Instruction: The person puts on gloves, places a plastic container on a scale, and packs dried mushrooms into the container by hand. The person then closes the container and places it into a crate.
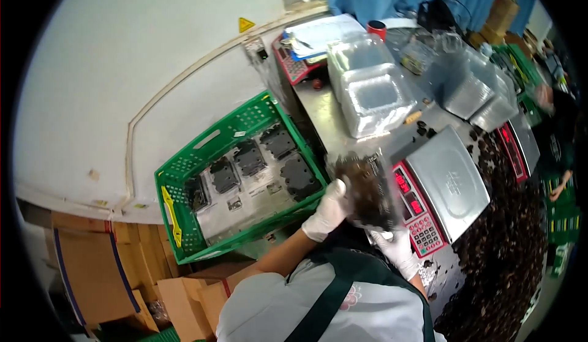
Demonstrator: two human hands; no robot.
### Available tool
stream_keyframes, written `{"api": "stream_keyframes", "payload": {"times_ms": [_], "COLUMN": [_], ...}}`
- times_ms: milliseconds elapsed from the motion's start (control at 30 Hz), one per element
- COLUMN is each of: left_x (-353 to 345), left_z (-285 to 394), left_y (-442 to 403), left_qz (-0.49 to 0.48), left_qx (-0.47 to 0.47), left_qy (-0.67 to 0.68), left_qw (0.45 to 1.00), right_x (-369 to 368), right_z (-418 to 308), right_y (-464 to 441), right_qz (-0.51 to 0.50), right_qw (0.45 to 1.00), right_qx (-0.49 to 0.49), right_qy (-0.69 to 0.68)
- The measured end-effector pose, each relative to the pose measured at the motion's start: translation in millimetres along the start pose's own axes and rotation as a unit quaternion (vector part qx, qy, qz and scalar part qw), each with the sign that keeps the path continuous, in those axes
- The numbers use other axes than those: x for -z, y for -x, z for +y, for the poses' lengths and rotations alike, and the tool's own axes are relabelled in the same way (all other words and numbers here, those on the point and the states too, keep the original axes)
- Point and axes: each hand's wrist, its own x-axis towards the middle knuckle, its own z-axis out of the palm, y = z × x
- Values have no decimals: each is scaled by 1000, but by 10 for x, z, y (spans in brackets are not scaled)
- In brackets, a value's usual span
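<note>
A clear plastic box [369, 192] filled with dark brown pieces, which look like mushrooms, is held in front of my chest. My left hand [328, 212], in a white glove, is closed on its left edge. My white-gloved right hand [398, 251] grips the near right corner, its fingers partly hidden by the box. Just right of the box stands a scale [453, 183] with a bare metal plate and lit red digits. At left, a green crate [242, 238] contains several similar packed boxes, one of them a dark-filled box [300, 176] near my left hand.
Stacked clear containers [376, 97] stand at the back of the metal table [324, 112], with another container stack [471, 88] farther right. A heap of dark pieces [496, 256] covers the right side, near a second scale [517, 146]. Cardboard boxes [95, 274] lie lower left. Another person [557, 127] is at far right.
</note>
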Motion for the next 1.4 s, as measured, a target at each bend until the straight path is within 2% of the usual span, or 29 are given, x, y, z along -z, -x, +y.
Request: {"api": "stream_keyframes", "payload": {"times_ms": [33,67,100,133,167,233,267,300,333,400,433,500,533,567,600,667,733,767,800,833,900,933,1000,1100,1133,1200,1267,1333,1400], "left_x": [29,-5,184,56,303,811,1210,1798,1928,2558,3306,3445,2956,3010,1681,2739,1949,1852,1675,1402,960,743,256,-295,-328,-132,-235,-56,-259], "left_z": [188,419,649,886,1089,1460,1651,1766,1809,1971,1983,1821,1727,1742,1865,1859,2030,2012,2071,2022,1851,1752,1519,1122,996,792,674,686,686], "left_y": [63,70,154,194,254,453,552,634,710,915,1041,1208,1255,1283,978,941,521,369,161,-28,-442,-643,-981,-1340,-1493,-1784,-1904,-2070,-1993], "left_qz": [103,181,198,201,225,318,469,513,500,555,541,442,353,264,289,248,300,361,333,304,221,156,52,-84,-121,-186,-157,-173,-133], "left_qx": [19,-40,-13,-82,-147,-193,-155,-167,-174,-8,63,157,177,235,482,332,349,205,136,1,-228,-310,-381,-355,-345,-330,-193,-235,-163], "left_qy": [8,-80,-48,-67,-140,-256,-358,-370,-346,-430,-483,-612,-685,-755,-646,-839,-838,-858,-866,-863,-832,-808,-788,-801,-817,-859,-902,-902,-938], "left_qw": [994,979,979,974,953,892,792,757,774,712,686,637,612,553,516,352,293,302,347,403,454,476,480,474,447,345,354,317,275], "right_x": [-20,-56,-70,-77,-67,-51,-49,-44,-37,-50,-57,-93,-121,-145,-142,-101,-55,-37,-19,2,54,83,107,160,182,208,152,113,31], "right_z": [-79,-161,-229,-231,-239,-226,-192,-155,-133,-112,-78,17,64,106,86,33,4,-1,-1,-2,-34,-30,-8,-90,-101,-119,-1,50,157], "right_y": [-44,-71,-89,-100,-92,-75,-42,-19,13,80,111,155,165,168,153,171,177,182,184,188,209,218,254,291,337,430,546,682,826], "right_qz": [0,0,15,22,22,25,29,26,24,13,6,10,14,15,22,30,31,29,43,51,72,92,125,166,175,202,257,296,323], "right_qw": [999,997,996,995,996,997,998,999,999,1000,999,999,999,998,998,999,998,997,996,996,994,992,988,981,980,974,961,949,936], "right_qx": [32,61,80,95,85,64,50,44,29,-16,-33,-35,-35,-43,-43,-39,-56,-69,-72,-67,-67,-71,-54,-75,-77,-72,-59,-75,-117], "right_qy": [-20,-40,-48,-38,-33,-20,-10,-18,-5,-24,-22,-28,-37,-32,-33,10,11,11,10,22,48,49,72,59,56,73,84,83,76]}}
